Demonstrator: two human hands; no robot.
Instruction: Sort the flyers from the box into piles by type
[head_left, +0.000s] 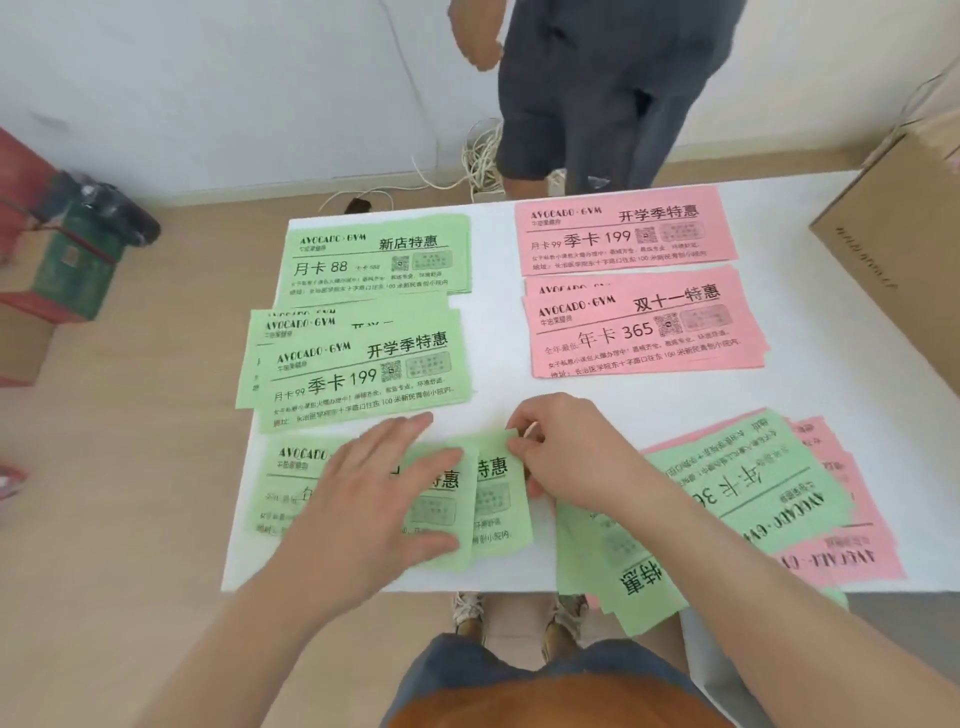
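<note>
Green and pink flyers lie in piles on a white table (649, 395). At the near left is a green pile (291, 488); my left hand (374, 499) presses flat on it with straight fingers. My right hand (566, 452) pinches the top right corner of a green flyer (498, 499) lying on that pile's right side. Behind it are a green pile reading 199 (358, 369) and a green pile reading 88 (374, 257). Two pink piles, reading 199 (623, 231) and 365 (644, 325), are at the back right. A mixed, unsorted heap (737, 509) lies under my right forearm.
A cardboard box (898, 244) stands at the table's right edge. A person in dark shorts (597, 93) stands beyond the far edge, with a bundle of cables (483, 156) on the floor. Red and green boxes (57, 260) sit on the floor at left.
</note>
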